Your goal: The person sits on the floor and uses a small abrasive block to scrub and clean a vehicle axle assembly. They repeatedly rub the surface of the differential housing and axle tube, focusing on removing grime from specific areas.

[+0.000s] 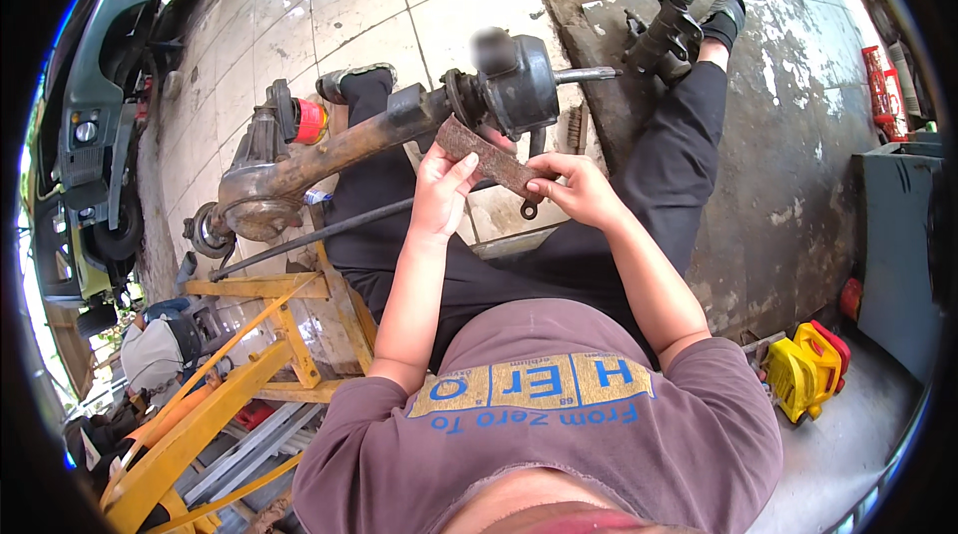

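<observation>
- The person sits on the tiled floor [329, 5] with the legs stretched out; a rusty axle part [319, 160] lies across the lap and rests with its far left end on a yellow metal stand [249, 334].
- Both hands are clamped on one thing, a flat rusty strip [489, 157]; the left hand [444, 190] grips its upper left end with the thumb lying on top; the right hand [579, 190] pinches its lower right end with the fingertips.
- The long axis of the strip runs slantwise, from the upper left down to the lower right; it lies just in front of the hands, between them and the dark round hub [519, 85] of the axle part; whether the strip touches the hub I cannot tell.
- The two hands are apart, one at each end of the strip; the left one is nearer to the axle part, the right one is nearer to the person's right leg.
- A thin dark rod [309, 240] passes under the left forearm; a short shaft [589, 75] sticks out of the hub to the right.
- A dark metal part [664, 30] stands near the right foot; a yellow and red tool [803, 369] lies on the floor beside the right elbow; a green vehicle [85, 135] stands at the left edge of the floor.
</observation>
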Demonstrator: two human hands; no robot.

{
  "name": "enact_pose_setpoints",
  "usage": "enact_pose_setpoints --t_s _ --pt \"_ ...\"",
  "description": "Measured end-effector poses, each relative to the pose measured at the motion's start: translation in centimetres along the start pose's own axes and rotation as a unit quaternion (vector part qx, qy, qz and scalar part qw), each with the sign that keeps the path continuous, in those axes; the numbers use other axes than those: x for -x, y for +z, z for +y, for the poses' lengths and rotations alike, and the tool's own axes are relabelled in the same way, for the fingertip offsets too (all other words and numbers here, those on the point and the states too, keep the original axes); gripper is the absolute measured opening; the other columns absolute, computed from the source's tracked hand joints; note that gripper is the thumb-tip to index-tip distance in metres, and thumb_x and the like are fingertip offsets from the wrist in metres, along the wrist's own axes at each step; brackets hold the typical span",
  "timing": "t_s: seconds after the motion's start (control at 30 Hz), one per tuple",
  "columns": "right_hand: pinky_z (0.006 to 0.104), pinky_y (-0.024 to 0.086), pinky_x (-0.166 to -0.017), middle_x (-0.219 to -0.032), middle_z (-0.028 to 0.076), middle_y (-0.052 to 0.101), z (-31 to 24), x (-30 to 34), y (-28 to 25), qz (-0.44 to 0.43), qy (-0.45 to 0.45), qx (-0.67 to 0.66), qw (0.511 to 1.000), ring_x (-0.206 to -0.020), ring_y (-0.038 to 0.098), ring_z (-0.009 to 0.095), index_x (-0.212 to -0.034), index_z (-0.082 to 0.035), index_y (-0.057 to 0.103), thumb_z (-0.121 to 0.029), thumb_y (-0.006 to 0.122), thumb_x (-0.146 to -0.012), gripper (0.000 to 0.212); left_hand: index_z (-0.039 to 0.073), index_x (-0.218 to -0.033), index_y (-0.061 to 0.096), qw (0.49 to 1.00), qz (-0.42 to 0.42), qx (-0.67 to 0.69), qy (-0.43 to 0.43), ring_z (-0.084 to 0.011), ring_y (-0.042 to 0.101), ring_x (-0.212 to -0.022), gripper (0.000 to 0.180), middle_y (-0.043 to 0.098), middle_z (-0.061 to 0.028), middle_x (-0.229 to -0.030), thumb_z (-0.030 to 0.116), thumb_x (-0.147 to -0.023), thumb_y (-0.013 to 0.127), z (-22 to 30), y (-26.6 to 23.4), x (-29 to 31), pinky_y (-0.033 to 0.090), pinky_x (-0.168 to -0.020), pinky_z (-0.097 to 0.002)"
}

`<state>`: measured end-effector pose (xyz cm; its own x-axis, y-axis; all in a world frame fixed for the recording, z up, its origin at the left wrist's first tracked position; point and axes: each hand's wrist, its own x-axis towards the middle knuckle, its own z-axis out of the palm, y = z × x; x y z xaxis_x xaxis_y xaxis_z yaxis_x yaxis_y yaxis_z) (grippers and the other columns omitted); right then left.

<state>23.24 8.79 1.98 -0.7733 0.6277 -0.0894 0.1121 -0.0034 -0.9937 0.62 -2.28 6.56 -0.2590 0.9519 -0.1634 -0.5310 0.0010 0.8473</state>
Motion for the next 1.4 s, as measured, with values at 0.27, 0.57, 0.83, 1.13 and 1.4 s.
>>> enact_pose_setpoints --t_s 0.27,0.57,0.83,1.13,1.4 --pt "0.0523 0.047 -0.119 -0.137 0.013 0.075 -0.7 -0.9 -0.8 0.002 -0.231 0.046 0.972 -0.138 0.065 0.037 -0.108 -0.008 0.079 -0.005 0.088 -0.091 0.020 0.005 -0.154 0.051 0.994 -0.029 0.066 -0.082 -0.0232 0.073 -0.130 0.049 0.064 -0.0157 -0.149 0.019 -0.111 0.071 0.7 0.8 -0.1 0.065 -0.110 -0.0459" --pt "0.0657 0.027 -0.136 -0.165 0.022 0.060 -0.8 -0.6 -0.8 -0.048 -0.253 -0.038 0.965 -0.164 0.046 0.044 -0.104 -0.007 0.070 -0.003 0.079 -0.096 0.013 0.010 -0.175 0.029 0.997 0.020 -0.069 0.004 -0.0200 0.067 -0.124 0.081 0.062 -0.0137 -0.143 0.015 -0.110 0.077 -2.8 0.5 0.4 0.056 -0.112 -0.0397" --pt "0.0680 0.032 -0.133 -0.125 0.012 0.079 -1.4 -0.9 -2.6 -0.032 -0.225 0.080 0.971 -0.142 0.066 0.035 -0.109 -0.009 0.074 -0.003 0.076 -0.094 0.016 0.005 -0.169 0.049 0.989 -0.034 -0.139 0.044 -0.0163 0.069 -0.117 0.083 0.071 -0.0050 -0.126 0.019 -0.099 0.092 -2.2 -0.2 0.5 0.053 -0.111 -0.0341" --pt "0.0704 0.031 -0.134 -0.127 0.005 0.079 -4.7 -0.1 -2.2 -0.008 -0.239 0.280 0.930 -0.153 0.058 0.037 -0.126 -0.011 0.076 0.002 0.076 -0.077 0.051 0.010 -0.106 0.084 0.881 -0.095 -0.401 0.231 -0.0241 0.074 -0.095 0.014 0.078 -0.0051 -0.102 0.009 -0.094 0.090 -0.7 2.4 -0.7 0.060 -0.085 -0.0377" --pt "0.0608 0.041 -0.131 -0.126 0.004 0.083 -4.2 0.5 -3.1 0.076 -0.277 0.378 0.880 -0.149 0.065 0.032 -0.121 -0.010 0.081 0.006 0.077 -0.082 0.043 0.011 -0.102 0.082 0.838 -0.111 -0.438 0.306 -0.0281 0.076 -0.093 0.022 0.078 -0.0052 -0.099 -0.004 -0.087 0.084 -0.1 4.3 -1.5 0.059 -0.084 -0.0410"
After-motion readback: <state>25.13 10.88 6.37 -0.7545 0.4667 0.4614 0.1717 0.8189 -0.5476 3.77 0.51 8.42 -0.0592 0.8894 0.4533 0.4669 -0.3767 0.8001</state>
